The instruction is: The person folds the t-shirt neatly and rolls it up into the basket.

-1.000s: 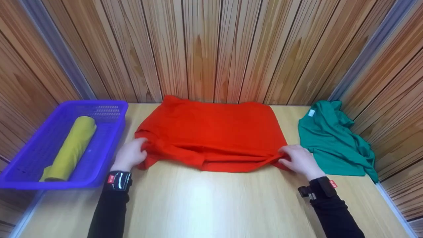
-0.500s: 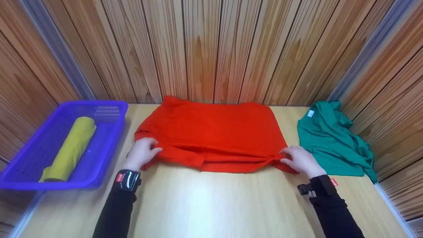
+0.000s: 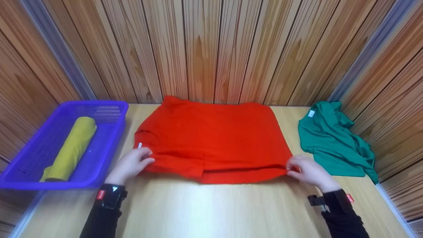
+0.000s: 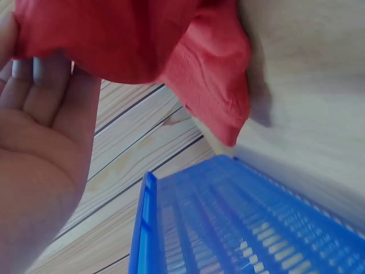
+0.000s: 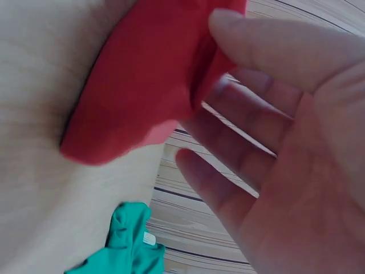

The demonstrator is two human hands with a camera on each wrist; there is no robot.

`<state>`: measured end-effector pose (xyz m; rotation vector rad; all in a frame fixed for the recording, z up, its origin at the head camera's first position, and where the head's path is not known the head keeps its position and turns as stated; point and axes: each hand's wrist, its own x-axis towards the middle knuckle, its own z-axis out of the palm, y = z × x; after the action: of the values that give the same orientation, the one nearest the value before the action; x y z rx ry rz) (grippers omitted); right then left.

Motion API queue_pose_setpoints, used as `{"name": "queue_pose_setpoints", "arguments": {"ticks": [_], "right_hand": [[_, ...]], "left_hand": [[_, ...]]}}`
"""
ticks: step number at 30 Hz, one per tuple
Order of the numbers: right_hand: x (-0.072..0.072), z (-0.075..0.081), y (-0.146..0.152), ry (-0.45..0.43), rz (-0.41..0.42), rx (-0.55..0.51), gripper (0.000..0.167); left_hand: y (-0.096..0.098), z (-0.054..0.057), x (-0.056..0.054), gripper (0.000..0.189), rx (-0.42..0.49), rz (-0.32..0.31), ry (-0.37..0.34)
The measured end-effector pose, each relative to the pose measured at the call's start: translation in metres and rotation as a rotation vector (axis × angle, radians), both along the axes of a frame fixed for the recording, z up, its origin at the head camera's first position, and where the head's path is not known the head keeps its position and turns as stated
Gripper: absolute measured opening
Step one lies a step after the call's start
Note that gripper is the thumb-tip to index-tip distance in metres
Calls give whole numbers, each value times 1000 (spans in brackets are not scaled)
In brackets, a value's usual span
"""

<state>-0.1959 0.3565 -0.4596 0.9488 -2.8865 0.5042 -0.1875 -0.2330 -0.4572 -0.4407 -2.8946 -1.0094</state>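
A red T-shirt lies folded lengthwise on the table, its neckline toward the left, where a small white tag sticks up. My left hand pinches its front left corner between thumb and fingers; in the left wrist view the red cloth hangs over those fingers. At the front right corner, my right hand pinches the hem. The right wrist view has the thumb on the red cloth, with the other fingers spread behind it. Between the hands the front edge shows a long open fold.
A purple basket stands on the left with a rolled yellow cloth inside. To the right lies a crumpled green garment with a white label. Wood-panelled walls close off the back and both sides of the light wooden table.
The left hand shifted right along the cloth, then back left and lower. My right hand moved toward me and slightly right, drawing the shirt's front edge nearer and flatter; the white tag came into view.
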Motion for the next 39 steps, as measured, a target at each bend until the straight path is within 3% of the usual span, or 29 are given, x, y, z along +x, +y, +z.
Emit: {"name": "queue_pose_setpoints", "arguments": {"ticks": [3, 13, 19, 26, 33, 39], "right_hand": [[10, -2, 5, 4, 59, -18, 19], [29, -3, 15, -133, 47, -6, 15], [32, -5, 15, -202, 40, 2, 12], [34, -7, 10, -267, 20, 17, 14], [37, -9, 6, -322, 23, 2, 14], [35, -10, 5, -347, 13, 20, 16]], "left_hand": [[-3, 0, 10, 15, 4, -19, 7], [-11, -7, 37, 15, 13, -71, -30], [-15, -14, 46, 16, 7, -93, -35], [-18, -22, 55, 15, -35, -48, -178], [-24, -28, 63, 17, -81, -65, -134], [-25, -28, 65, 17, -64, -51, -200]]}}
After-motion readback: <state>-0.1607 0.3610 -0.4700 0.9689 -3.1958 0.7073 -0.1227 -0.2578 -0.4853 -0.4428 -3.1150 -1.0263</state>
